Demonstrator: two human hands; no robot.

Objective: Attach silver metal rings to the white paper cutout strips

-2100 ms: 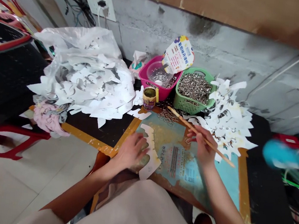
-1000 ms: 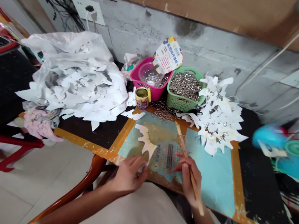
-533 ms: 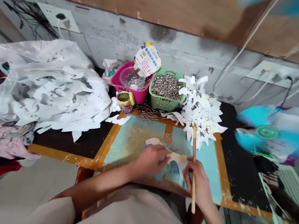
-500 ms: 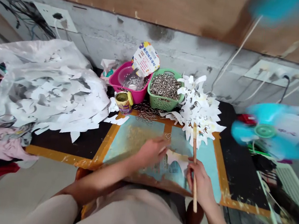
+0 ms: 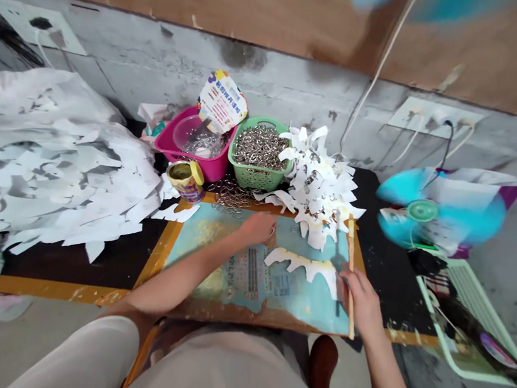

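Observation:
My left hand reaches across the printed blue mat, its fingertips at a small metal ring. Whether it grips the ring is hidden. My right hand is shut around a thin wooden stick that stands upright past the fingers. A white scalloped paper cut-out lies flat on the mat between my hands, touching neither. Just beyond it, a heap of white paper cut-outs with metal rings sits at the mat's far edge.
Behind the mat stand a green basket of metal rings, a pink basket and a small glue jar. A bag of paper cut-outs fills the left. A spinning blue fan stands at right.
My left hand has let go of the paper cut-out and moved to the far side of the mat. The cut-out now lies flat. The view has shifted left across the table.

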